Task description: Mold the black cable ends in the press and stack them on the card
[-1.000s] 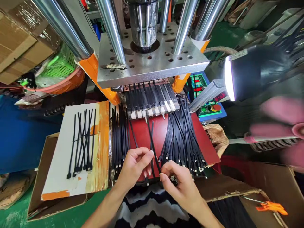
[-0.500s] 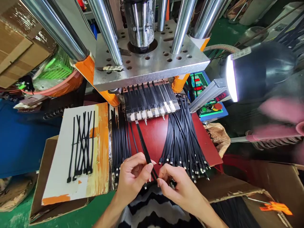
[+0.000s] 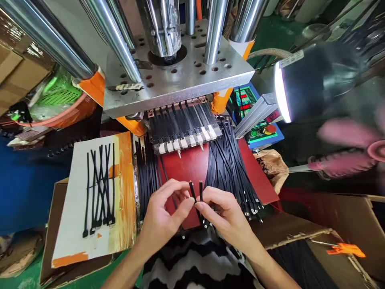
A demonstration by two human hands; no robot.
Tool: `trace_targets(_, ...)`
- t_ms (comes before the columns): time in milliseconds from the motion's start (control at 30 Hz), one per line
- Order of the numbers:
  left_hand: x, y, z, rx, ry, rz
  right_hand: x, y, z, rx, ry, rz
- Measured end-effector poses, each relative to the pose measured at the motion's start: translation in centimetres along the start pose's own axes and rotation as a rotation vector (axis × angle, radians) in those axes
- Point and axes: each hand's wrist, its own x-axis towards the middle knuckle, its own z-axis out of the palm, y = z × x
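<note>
Place: factory workshop | steel-columned press [image 3: 188,80] | button control panel [image 3: 263,135] | bunched black cables [image 3: 227,168] | green floor [image 3: 278,31]

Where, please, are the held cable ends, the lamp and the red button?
Held cable ends [image 3: 201,190]: head view, the right one's exposed length.
Lamp [image 3: 314,82]: head view, its black housing.
Red button [image 3: 270,129]: head view, its cap.

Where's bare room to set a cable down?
Bare red board shows between the black fixture and the left hand and right hand, flanked by the left cable bundle and right cable pile. Another strip lies right of that pile. Crowded: both cable groups.
</note>
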Motion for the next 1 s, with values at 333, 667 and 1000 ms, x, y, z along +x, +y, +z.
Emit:
trace_targets(333,2.3,1.3,-0.2,-0.232,-0.163,-0.049,-0.4,0.0,-0.4,-0.055,0.032,-0.086)
trace_targets(667,3.1,1.9,0.3,-0.268,-0.115,-0.124,-0.3,-0.7,-0.2,-0.109,0.035,-0.04)
trace_targets(1000,14.1,0.1,-0.9,0.114,0.13,0.189,-0.2,0.7,-2.6,-0.201,-0.372,0.082)
